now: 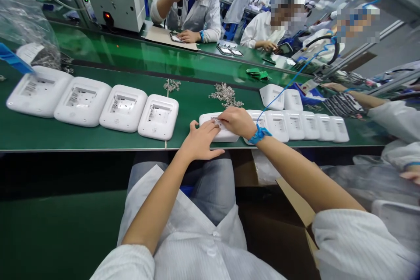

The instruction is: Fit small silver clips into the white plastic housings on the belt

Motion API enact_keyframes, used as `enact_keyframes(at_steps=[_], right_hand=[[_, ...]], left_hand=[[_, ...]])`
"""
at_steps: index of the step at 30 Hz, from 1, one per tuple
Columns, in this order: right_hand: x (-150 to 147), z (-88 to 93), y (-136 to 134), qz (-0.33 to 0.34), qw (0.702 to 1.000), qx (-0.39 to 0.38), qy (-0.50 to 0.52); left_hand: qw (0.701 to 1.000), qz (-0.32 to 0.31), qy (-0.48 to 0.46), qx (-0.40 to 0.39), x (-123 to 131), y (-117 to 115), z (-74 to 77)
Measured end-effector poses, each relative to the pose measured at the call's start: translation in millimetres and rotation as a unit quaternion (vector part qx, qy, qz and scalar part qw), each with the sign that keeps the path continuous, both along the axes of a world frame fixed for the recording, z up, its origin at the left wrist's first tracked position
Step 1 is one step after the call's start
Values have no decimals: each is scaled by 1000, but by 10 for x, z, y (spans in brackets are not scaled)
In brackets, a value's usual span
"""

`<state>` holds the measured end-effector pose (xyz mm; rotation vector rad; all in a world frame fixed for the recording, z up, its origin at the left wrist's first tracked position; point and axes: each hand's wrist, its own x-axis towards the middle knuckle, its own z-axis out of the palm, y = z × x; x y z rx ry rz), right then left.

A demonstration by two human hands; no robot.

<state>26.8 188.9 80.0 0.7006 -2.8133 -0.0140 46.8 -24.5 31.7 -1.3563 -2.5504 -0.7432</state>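
Note:
A white plastic housing (226,136) lies on the green bench right in front of me, partly covered by both hands. My left hand (201,142) rests at its left front edge, fingers stretched over it and the thumb held apart. Over the housing's recess, my right hand (238,121) has its fingers pinched together; whatever is between them is too small or hidden. A blue wrist strap (259,134) with a coiled cord circles my right wrist. Just behind the housing lies a pile of small metal parts (225,93), with a smaller heap (172,85) further left.
Several white housings (159,117) stand in a row at left, and another row (294,125) at right. A clear bag of metal parts (46,54) sits at far left. Behind are a blue tray (308,95) and co-workers across the bench; another person's arm (364,99) reaches in at right.

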Motion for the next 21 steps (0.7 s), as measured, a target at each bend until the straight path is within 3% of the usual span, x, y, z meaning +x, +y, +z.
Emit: enact_keyframes(at_steps=[5, 9, 11, 14, 17, 21], right_hand=[[87, -114, 35, -88, 965, -197, 147], [-69, -1, 254, -197, 930, -263, 166], [-276, 90, 404, -242, 933, -241, 112], [-640, 149, 566, -230, 968, -103, -11], [-929, 75, 613, -198, 974, -12, -113], [-1087, -67, 608, -209, 966, 12, -151]], left_hand=[[1000, 4, 5, 4, -19, -9, -7], [999, 29, 23, -8, 81, -32, 1], [997, 62, 31, -22, 193, -40, -2], [989, 142, 31, -33, 356, -29, -16], [972, 229, 26, -36, 423, 21, -15], [959, 282, 15, -40, 358, 132, 7]])
